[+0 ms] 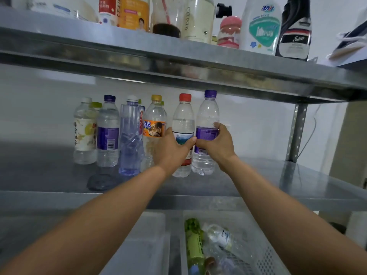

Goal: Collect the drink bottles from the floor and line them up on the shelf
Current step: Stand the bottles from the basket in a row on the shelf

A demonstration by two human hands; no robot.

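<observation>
1. The steel middle shelf (278, 175) spans the view from 9 o'clock to 3 o'clock. The upper shelf (178, 62) crosses at 12 o'clock and carries household containers (262, 26).

2. 2 pale plastic baskets sit below the middle shelf. The right basket (264, 255) is at 5 o'clock. It holds a green bottle (194, 241) and a clear bottle (218, 235), both lying on their sides, plus items that are partly hidden. The left basket (143, 245) is at 6 o'clock.

3. A row of upright drink bottles stands on the middle shelf near the back wall. From 9 o'clock toward the centre, the row reads:
- white-capped bottle (84, 133)
- purple-labelled bottle (108, 132)
- pale blue bottle (130, 135)
- orange-labelled bottle (155, 116)

Green-capped bottles stand behind the row, mostly hidden.

4. The red-capped bottle (183, 120) stands upright at 3 o'clock of the orange-labelled bottle. The purple-capped bottle (208, 112) stands upright just beside it, again at 3 o'clock, and ends the row.

5. The left hand (172, 147) grips the red-capped bottle at label height, with the thumb across the front. The right hand (218, 143) grips the purple-capped bottle around its purple label, with the fingers curled round the far side. The 2 thumb tips lie just beside each other between the bottles.
</observation>
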